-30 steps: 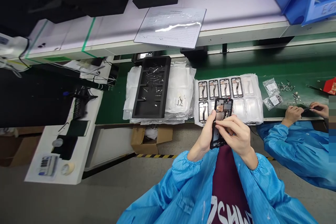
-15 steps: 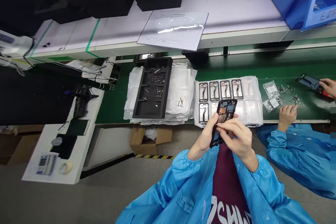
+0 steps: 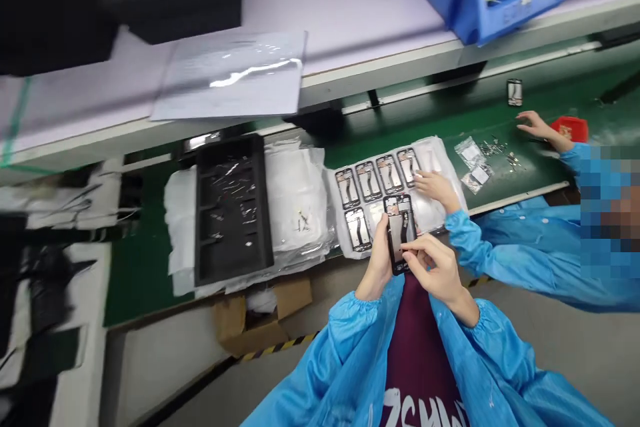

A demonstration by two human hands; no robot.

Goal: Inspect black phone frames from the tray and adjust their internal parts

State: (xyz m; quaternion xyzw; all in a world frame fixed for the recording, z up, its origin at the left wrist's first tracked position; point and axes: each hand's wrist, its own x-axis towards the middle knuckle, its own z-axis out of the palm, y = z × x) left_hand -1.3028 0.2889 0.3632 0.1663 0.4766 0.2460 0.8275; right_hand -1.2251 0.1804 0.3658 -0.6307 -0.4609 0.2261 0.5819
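Note:
My left hand (image 3: 378, 263) is closed around the left edge of a black phone frame (image 3: 398, 230), held upright above the near edge of the bench. A silvery plate and a dark ribbon cable show on its face. My right hand (image 3: 439, 272) has thumb and forefinger pinched together at the frame's lower right; whatever lies between the fingertips is too small to name. Just beyond, a white plastic tray (image 3: 453, 177) holds several similar phone frames (image 3: 366, 180) in its pockets. A co-worker's hand (image 3: 436, 188) reaches over the tray's right side.
To the left, a black compartment tray (image 3: 233, 240) with small metal parts rests on stacked clear trays (image 3: 295, 180). At right lie plastic bags (image 3: 470, 152), loose small parts (image 3: 495, 147), a red box (image 3: 571, 128) and the co-worker's other hand (image 3: 543, 129). A shelf edge (image 3: 350, 77) overhangs behind.
My view has swung right. The phone frame in my left hand now shows its plate and ribbon cable. A co-worker's hand has come over the tray; the other has let go of a phone part.

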